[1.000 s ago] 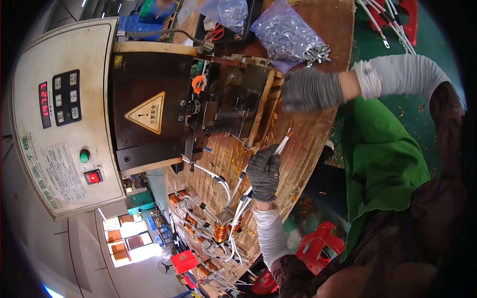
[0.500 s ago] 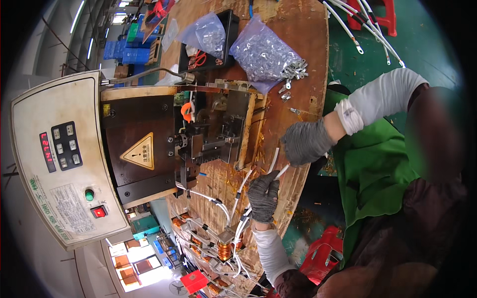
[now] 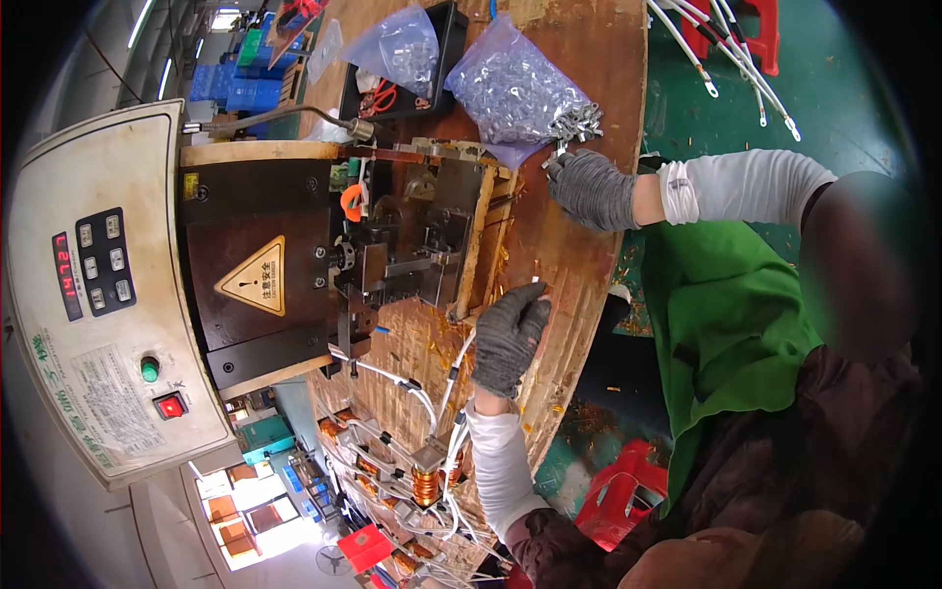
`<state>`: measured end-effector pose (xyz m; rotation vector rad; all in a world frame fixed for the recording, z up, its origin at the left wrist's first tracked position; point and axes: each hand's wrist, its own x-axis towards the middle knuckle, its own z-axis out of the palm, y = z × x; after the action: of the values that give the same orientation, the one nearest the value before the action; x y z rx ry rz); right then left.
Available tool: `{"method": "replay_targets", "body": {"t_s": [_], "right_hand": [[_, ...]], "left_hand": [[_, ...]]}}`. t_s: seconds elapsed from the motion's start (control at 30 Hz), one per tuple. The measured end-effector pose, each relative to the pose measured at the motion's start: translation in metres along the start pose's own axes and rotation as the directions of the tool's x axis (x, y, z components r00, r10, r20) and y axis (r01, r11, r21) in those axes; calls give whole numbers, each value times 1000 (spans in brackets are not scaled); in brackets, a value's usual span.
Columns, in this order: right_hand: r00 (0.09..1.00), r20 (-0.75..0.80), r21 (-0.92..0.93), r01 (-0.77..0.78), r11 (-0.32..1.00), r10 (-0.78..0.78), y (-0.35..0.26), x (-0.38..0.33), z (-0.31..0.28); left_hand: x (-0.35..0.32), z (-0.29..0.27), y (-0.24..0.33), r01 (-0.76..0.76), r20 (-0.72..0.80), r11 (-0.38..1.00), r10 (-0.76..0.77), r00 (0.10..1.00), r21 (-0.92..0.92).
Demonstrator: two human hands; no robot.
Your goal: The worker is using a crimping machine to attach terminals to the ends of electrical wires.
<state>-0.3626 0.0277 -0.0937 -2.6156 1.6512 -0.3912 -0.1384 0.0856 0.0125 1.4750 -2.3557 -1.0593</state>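
Observation:
My right hand (image 3: 594,191), in a grey glove, reaches over the table beside a bag of metal cable lugs (image 3: 577,123). Its curled fingers are at a loose lug (image 3: 560,149) by the pile's edge; the fingertips are partly hidden. Lower in the view, my left hand (image 3: 508,339), also in a grey glove, has thumb and fingers closed on a white cable, whose end (image 3: 537,278) pokes out past the fingertips. The rest of that cable is mostly hidden by the hand.
A crimping machine (image 3: 260,265) with a lit display stands in front of me. A black tray (image 3: 451,49) holds another bag (image 3: 400,51) and orange-handled tool. White cables and copper coils (image 3: 425,483) lie on the table below. Red stools (image 3: 618,491) stand on the floor.
My right hand has moved from beside the cable end, up the view, to the loose lugs. My left hand has shifted slightly up, keeping the cable. The whole view has shifted a little.

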Motion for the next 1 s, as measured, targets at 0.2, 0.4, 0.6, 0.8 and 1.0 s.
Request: {"method": "replay_targets", "body": {"t_s": [0.2,0.4,0.6,0.8,1.0], "right_hand": [[993,17,174,-121,977,120,4,12,-18],[944,-330,820,280,499,13,13,12,-21],[973,201,913,-228,-338,-113,-19,-21,-21],[963,250,842,-266,-469,-98,-42,-22,-19],[954,277,824,-298,-481,-117,-49,-29,-16]], "left_hand": [[7,-4,-2,-75,-10,997,75,997,-29],[12,-8,-4,21,-95,980,-41,995,-200],[5,-6,-3,20,-139,996,-32,990,-86],[-6,-9,-4,11,-205,999,-2,979,45],[2,-4,16,-140,-294,953,220,930,270]]}}
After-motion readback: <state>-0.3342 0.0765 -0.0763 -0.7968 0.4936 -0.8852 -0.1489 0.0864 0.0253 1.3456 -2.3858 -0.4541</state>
